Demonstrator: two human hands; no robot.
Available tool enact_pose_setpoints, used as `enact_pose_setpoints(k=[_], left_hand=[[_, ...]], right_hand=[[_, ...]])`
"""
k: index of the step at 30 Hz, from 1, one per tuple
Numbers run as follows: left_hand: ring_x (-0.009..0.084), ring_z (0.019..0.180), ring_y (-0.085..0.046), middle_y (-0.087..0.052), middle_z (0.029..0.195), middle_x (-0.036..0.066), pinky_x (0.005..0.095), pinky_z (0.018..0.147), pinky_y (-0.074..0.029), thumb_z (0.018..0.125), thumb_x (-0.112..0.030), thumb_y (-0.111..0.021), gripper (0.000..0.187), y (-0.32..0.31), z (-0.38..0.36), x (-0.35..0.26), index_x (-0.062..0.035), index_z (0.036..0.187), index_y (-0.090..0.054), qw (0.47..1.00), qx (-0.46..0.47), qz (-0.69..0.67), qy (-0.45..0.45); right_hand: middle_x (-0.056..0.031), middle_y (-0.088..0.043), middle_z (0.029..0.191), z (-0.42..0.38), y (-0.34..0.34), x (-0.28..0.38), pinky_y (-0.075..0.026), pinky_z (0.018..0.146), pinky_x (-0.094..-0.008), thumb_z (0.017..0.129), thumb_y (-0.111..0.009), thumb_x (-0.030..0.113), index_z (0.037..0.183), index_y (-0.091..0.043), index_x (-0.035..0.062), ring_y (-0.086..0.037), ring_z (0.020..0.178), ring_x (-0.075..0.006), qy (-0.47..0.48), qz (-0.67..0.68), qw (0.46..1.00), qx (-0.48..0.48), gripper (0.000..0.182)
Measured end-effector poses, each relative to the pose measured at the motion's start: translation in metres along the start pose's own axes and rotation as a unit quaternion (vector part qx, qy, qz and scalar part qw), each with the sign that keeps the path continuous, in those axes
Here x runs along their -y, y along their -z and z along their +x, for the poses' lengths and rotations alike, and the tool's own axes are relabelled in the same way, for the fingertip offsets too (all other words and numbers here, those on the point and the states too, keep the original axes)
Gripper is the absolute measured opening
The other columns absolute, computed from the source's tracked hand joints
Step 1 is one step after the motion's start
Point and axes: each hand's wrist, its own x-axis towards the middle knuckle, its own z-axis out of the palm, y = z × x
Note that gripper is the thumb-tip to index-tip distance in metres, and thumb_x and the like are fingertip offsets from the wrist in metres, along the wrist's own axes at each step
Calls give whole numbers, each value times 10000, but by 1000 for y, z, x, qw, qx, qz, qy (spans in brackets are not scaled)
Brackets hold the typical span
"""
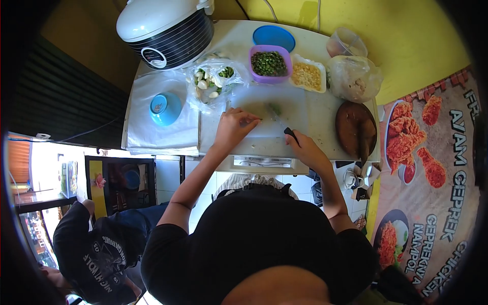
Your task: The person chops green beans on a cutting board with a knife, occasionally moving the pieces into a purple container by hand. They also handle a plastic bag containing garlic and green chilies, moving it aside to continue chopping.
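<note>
Black T-shirt (269, 234) fills the foreground; beyond it, the right hand (302, 146) is closed round a black-handled kitchen knife (288, 132), its blade at green pieces (277, 108) on a pale cutting board (295, 96). Left hand (236, 124): fingertips bunched near the blade, contents indiscernible. Purple tub (272, 80) stands behind the board.

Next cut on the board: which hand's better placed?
Probably the right hand: it grips the knife by its black handle, blade over the cutting board. The left hand has no knife; its fingers sit beside the blade.
</note>
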Motion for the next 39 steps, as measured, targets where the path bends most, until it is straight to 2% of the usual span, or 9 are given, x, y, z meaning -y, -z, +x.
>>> enact_pose_setpoints(k=[5,12,14,15,17,20,27,29,39], left_hand=[[200,733,-567,-606,703,39,353,737,-396,754,-273,-741,168,-17,7,1,-113,806,-740,998,-46,31,10],[217,701,-560,-600,714,56,356,686,-438,743,-238,-749,153,-13,4,-3,-96,801,-744,998,-58,39,-8],[229,687,-556,-595,713,64,354,667,-454,736,-206,-750,135,-12,1,-4,-86,798,-744,996,-79,39,-26],[229,687,-556,-595,713,64,354,667,-454,736,-206,-750,135,-13,0,-2,-86,798,-744,996,-78,39,-26],[233,699,-554,-593,722,65,352,675,-456,731,-188,-748,123,-16,-1,2,-85,799,-743,993,-102,32,-45],[236,720,-553,-590,734,66,353,682,-459,722,-179,-752,118,-16,-2,-1,-84,792,-741,993,-105,37,-36],[245,742,-552,-583,737,71,363,697,-462,709,-175,-755,116,-18,-3,-1,-82,776,-736,991,-127,33,-33],[247,749,-552,-584,740,73,364,704,-463,709,-181,-754,122,-18,-4,-1,-81,776,-736,992,-121,25,-22],[245,754,-549,-583,744,72,361,712,-464,708,-179,-755,124,-19,-4,0,-79,779,-734,992,-123,35,-25]], right_hand=[[-147,-536,676,-8,1,8,-421,642,-351,980,-435,314,885,-546,7,-520,629,-241,20,9,999,28,340],[-146,-537,658,-10,-13,-3,-423,631,-358,983,-429,311,895,-541,9,-525,608,-253,34,13,999,6,333],[-192,-568,666,-9,-18,-6,-437,615,-421,985,-416,294,960,-513,8,-568,607,-342,30,-31,999,-7,303],[-192,-568,666,-11,-23,-5,-437,615,-421,985,-416,294,960,-513,8,-568,607,-342,30,-30,999,-7,303],[-262,-597,708,-13,-33,0,-437,622,-546,970,-424,278,968,-449,17,-586,678,-463,23,-99,994,-45,262],[-276,-593,713,-7,-32,6,-437,629,-564,970,-410,276,978,-437,21,-587,699,-473,-1,-125,992,-30,257],[-284,-595,728,-5,-24,-2,-441,632,-541,972,-409,293,990,-449,11,-590,700,-468,21,-89,996,-7,286],[-227,-575,701,-12,-20,0,-426,608,-445,982,-416,286,933,-479,-3,-568,639,-393,6,-62,998,-9,300],[-231,-572,704,-16,-21,1,-428,619,-440,980,-428,276,960,-482,-4,-567,651,-398,38,-41,998,-6,285]])
